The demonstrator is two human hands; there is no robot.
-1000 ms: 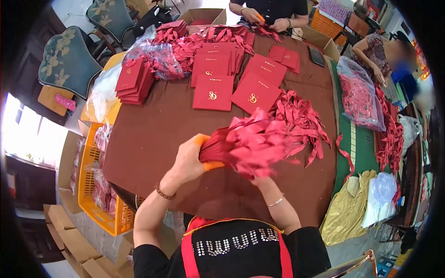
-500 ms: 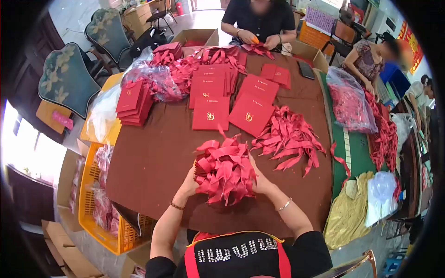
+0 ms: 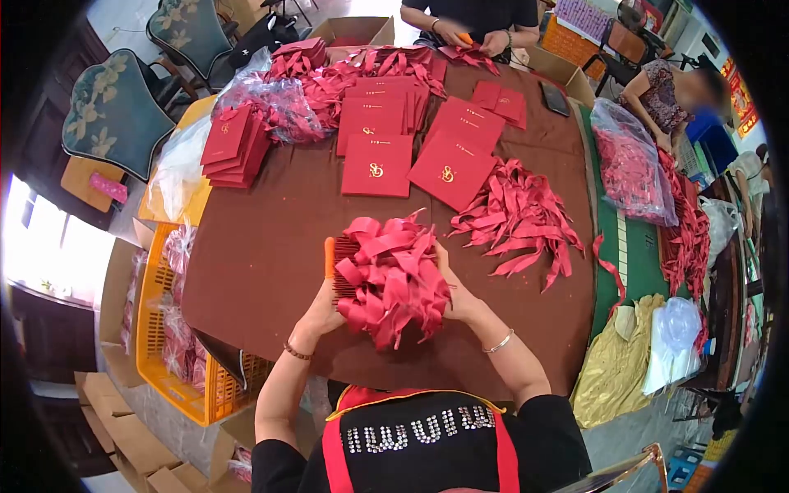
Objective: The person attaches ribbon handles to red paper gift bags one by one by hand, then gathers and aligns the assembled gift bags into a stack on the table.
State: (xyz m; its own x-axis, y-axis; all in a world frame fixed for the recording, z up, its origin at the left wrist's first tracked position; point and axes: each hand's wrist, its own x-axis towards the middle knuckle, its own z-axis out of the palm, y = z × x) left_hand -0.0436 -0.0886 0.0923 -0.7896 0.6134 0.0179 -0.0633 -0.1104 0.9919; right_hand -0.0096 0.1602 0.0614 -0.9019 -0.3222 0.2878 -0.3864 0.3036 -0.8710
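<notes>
Between my two hands, over the near part of the brown-covered table, is a thick stack of red ribboned paper bags (image 3: pixel 393 283). Loose ribbon ends cover its upper side, and tightly packed edges show along its left. My left hand (image 3: pixel 322 302) presses the left side, with an orange cover on one finger. On the opposite side, my right hand (image 3: pixel 457 289) grips the stack, its fingers partly hidden behind the ribbons. Beyond lie flat red packets (image 3: pixel 376 167) with gold marks. A heap of loose red ribbons (image 3: pixel 526 220) lies to the right.
Ribboned red bags (image 3: pixel 234 148) and a clear plastic bag (image 3: pixel 283 115) occupy the far left. A black phone (image 3: pixel 555 99) lies at the far right. Across the table a person (image 3: pixel 468 29) handles red ribbon. A yellow crate (image 3: pixel 156 329) stands on the floor at left.
The stack has tilted and shifted slightly left between my hands, showing more of its packed left edges. The orange finger cover has come into sight. My view has shifted a little.
</notes>
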